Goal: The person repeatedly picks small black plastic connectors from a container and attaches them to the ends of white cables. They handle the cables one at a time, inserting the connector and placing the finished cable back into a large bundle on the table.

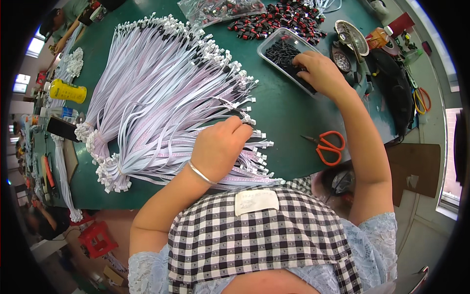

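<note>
A wide fan of white and pinkish flat cables [152, 93] lies across the table, with small white plugs on the ends and black sleeves near many of them. My left hand [221, 147], a silver bangle on its wrist, rests over the near part of the fan. Its thumb and finger are closed on a cable end at the right edge of the bundle. At the upper right, my right hand [320, 73] reaches into a clear plastic tray [267, 53] of short black tube pieces [283, 53]. Its fingers are bent together among them; what they pinch is hidden.
Orange-handled scissors [329, 147] lie right of the cables. Behind the tray are a heap of black-and-red parts [279, 22] and a clear bag [220, 11]. Metal dishes [351, 38] and a bottle [379, 36] stand far right; a yellow bottle [67, 91] lies left. People sit beyond.
</note>
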The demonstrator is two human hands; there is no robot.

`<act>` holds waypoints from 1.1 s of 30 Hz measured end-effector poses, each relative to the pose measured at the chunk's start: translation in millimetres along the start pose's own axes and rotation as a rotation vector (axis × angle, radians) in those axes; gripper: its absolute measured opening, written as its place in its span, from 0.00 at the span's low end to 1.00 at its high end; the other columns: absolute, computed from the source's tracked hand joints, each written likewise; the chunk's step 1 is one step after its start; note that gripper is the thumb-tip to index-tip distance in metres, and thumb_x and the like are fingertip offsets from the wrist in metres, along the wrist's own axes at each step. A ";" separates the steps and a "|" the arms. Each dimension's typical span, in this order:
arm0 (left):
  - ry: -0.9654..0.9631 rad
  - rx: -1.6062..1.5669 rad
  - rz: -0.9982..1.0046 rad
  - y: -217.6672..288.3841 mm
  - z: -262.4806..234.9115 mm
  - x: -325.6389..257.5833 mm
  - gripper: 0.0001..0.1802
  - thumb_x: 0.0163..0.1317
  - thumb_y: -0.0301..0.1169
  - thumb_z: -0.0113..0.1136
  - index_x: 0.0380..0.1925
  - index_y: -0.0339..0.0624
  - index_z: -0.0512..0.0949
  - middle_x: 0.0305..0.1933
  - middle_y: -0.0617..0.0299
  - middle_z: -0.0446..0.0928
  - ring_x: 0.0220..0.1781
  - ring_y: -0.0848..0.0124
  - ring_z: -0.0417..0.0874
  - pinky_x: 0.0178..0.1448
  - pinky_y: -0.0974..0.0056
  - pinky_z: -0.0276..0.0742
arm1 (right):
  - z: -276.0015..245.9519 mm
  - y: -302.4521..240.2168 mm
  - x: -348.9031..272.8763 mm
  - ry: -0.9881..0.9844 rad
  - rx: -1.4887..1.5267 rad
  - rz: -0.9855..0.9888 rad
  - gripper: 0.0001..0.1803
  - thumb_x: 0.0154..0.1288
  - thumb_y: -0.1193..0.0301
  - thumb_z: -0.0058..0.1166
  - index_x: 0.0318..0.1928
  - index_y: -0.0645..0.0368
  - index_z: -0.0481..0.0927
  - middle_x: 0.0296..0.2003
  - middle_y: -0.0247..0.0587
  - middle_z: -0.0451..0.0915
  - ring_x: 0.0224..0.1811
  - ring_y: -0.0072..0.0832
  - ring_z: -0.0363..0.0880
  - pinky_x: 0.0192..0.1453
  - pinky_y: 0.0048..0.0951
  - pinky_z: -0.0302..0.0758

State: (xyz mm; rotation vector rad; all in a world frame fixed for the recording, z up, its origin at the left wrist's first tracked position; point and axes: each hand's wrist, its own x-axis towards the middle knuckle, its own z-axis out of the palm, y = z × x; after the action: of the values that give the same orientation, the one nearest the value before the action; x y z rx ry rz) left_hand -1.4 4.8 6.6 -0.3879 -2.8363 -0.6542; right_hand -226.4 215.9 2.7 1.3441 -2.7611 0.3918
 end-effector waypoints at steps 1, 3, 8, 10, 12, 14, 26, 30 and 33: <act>-0.005 0.012 -0.001 0.0 -1.5 -1.9 0.07 0.50 0.26 0.64 0.31 0.44 0.78 0.30 0.62 0.76 0.30 0.62 0.79 0.33 0.61 0.75 | -0.7 -2.3 -1.0 0.034 0.023 -0.011 0.09 0.55 0.70 0.60 0.37 0.58 0.80 0.36 0.43 0.80 0.44 0.44 0.78 0.46 0.42 0.75; -0.015 0.037 -0.005 -1.6 -5.4 -7.5 0.08 0.50 0.27 0.65 0.31 0.44 0.78 0.33 0.62 0.77 0.31 0.62 0.79 0.34 0.60 0.75 | 0.1 -3.1 -1.5 0.039 0.040 0.002 0.09 0.56 0.70 0.59 0.38 0.58 0.79 0.36 0.43 0.80 0.44 0.43 0.78 0.46 0.41 0.75; 0.054 -0.046 0.003 -3.1 -4.6 -8.4 0.10 0.50 0.29 0.66 0.34 0.44 0.79 0.37 0.63 0.78 0.35 0.61 0.78 0.40 0.58 0.74 | -3.4 -9.1 5.1 -0.104 0.042 0.087 0.08 0.58 0.71 0.56 0.38 0.59 0.79 0.37 0.44 0.80 0.44 0.43 0.78 0.48 0.41 0.75; 0.070 -0.064 0.004 -2.4 -4.1 -5.6 0.10 0.50 0.29 0.65 0.35 0.44 0.80 0.37 0.62 0.78 0.37 0.60 0.78 0.42 0.57 0.73 | -2.2 -8.5 5.2 -0.092 0.074 0.084 0.07 0.58 0.72 0.54 0.37 0.59 0.79 0.37 0.44 0.80 0.44 0.43 0.78 0.48 0.41 0.74; 0.025 -0.072 0.008 -4.8 -2.8 -3.4 0.11 0.51 0.29 0.65 0.36 0.44 0.80 0.36 0.62 0.78 0.39 0.60 0.78 0.43 0.57 0.73 | 0.3 -5.2 4.8 -0.086 0.064 0.062 0.07 0.58 0.73 0.53 0.36 0.59 0.79 0.37 0.44 0.80 0.44 0.43 0.78 0.48 0.41 0.74; -0.015 -0.032 0.011 -4.8 -0.7 0.6 0.11 0.51 0.28 0.65 0.36 0.44 0.80 0.36 0.61 0.77 0.39 0.60 0.78 0.43 0.57 0.73 | 0.8 -3.5 4.6 -0.074 0.048 0.044 0.07 0.58 0.73 0.52 0.36 0.59 0.79 0.37 0.44 0.80 0.44 0.43 0.78 0.48 0.41 0.74; -0.034 -0.495 -0.163 -5.2 4.1 0.5 0.07 0.52 0.21 0.63 0.34 0.39 0.79 0.32 0.59 0.76 0.34 0.65 0.78 0.39 0.65 0.75 | -6.0 -14.3 3.4 0.180 0.167 0.016 0.05 0.63 0.74 0.48 0.37 0.60 0.75 0.38 0.45 0.77 0.44 0.44 0.77 0.47 0.41 0.73; -0.175 -0.742 -0.346 -10.3 -3.9 0.4 0.05 0.55 0.22 0.62 0.33 0.36 0.78 0.32 0.63 0.75 0.34 0.75 0.77 0.40 0.70 0.74 | -14.2 -33.6 -7.1 0.229 0.317 -0.060 0.05 0.63 0.76 0.50 0.39 0.60 0.76 0.38 0.45 0.77 0.42 0.44 0.77 0.45 0.38 0.74; -0.234 -0.862 -0.380 -13.9 -6.8 1.9 0.05 0.58 0.24 0.63 0.34 0.36 0.78 0.33 0.66 0.74 0.35 0.78 0.76 0.40 0.71 0.74 | -27.4 -58.1 -24.3 0.190 0.391 -0.140 0.07 0.61 0.79 0.52 0.40 0.60 0.78 0.37 0.44 0.77 0.40 0.43 0.78 0.43 0.36 0.74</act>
State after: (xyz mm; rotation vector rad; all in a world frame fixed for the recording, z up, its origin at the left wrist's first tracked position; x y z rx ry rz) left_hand -6.4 -9.9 7.5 -0.0267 -2.6891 -2.0259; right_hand -167.9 206.9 37.4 1.4699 -2.5017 1.0335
